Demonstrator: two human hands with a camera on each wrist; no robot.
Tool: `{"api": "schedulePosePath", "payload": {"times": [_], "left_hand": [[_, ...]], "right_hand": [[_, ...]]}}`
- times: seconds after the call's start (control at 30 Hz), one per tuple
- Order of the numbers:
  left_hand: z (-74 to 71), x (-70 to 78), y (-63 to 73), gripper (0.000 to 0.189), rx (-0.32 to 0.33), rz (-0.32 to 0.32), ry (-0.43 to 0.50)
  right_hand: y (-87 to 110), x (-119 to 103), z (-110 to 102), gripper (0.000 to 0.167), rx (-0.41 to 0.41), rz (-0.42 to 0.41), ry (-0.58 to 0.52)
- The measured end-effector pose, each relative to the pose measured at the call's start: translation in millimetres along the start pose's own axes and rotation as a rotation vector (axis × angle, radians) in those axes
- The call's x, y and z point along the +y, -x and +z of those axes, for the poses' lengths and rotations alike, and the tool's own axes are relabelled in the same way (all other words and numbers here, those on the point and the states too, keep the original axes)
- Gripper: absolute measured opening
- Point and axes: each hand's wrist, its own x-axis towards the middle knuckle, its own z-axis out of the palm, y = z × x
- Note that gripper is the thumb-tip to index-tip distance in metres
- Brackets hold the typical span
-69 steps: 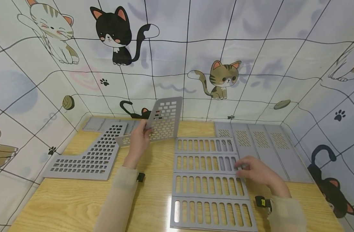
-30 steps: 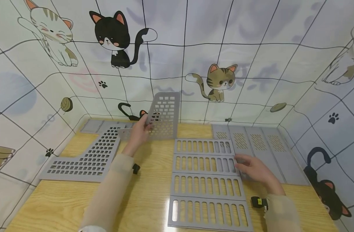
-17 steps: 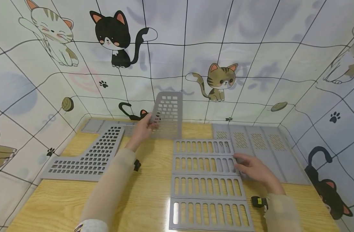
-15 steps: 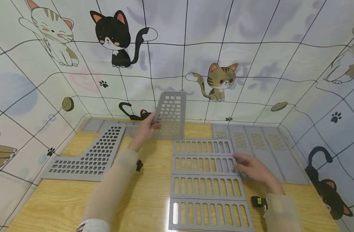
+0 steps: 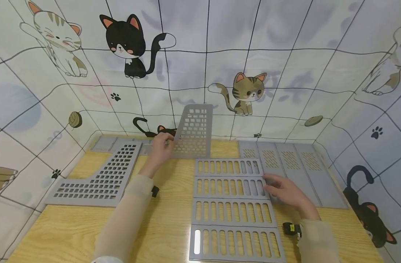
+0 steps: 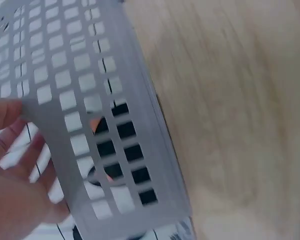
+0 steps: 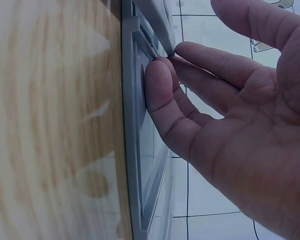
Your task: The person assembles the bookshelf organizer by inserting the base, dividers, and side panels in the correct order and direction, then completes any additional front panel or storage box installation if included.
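Observation:
My left hand (image 5: pixel 159 149) pinches the left edge of a grey L-shaped perforated panel (image 5: pixel 208 131), which stands upright near the back wall. In the left wrist view some fingers of the left hand (image 6: pixel 15 190) show behind the panel (image 6: pixel 145 100), through and beside its notched edge. Right of centre lies a grey slotted panel (image 5: pixel 220 174) with several rows of long slots. My right hand (image 5: pixel 287 191) rests at its right side, fingers loosely extended. Seen from the right wrist, the fingertips of this hand (image 7: pixel 230 125) are right at a panel edge (image 7: pixel 132 150), thumb apart.
Another grey L-shaped panel with square holes (image 5: pixel 85 201) lies at the left. Grey panels with slanted vents (image 5: pixel 322 186) lie at the right, and a grey panel (image 5: pixel 103 142) at the back left. A cat-printed cloth (image 5: pixel 187 65) surrounds the wooden table (image 5: pixel 161 226).
The upright panel has moved right and turned to face me more squarely. My left hand has followed, then shifted slightly back along its edge. The right hand has barely moved.

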Motion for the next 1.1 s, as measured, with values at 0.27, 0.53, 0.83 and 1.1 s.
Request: {"api": "schedulePosePath", "payload": {"times": [0.27,0.53,0.83,1.1], "left_hand": [[-27.1,-26.7,23.8,0.017,0.183,-0.160,-0.101],[-42.0,-32.6,38.2,0.030,0.070,-0.378,0.039],[-40.8,-32.7,36.0,0.039,0.006,-0.401,0.013],[-35.8,-36.7,35.2,0.038,0.009,-0.401,-0.029]], "right_hand": [[-0.1,-2,1,0.057,-0.007,0.000,-0.010],[-0.7,-2,2,0.057,-0.009,0.009,-0.009],[-2.7,1,3,0.059,0.003,0.009,0.026],[-3.9,2,5,0.060,0.003,0.013,0.042]]}}
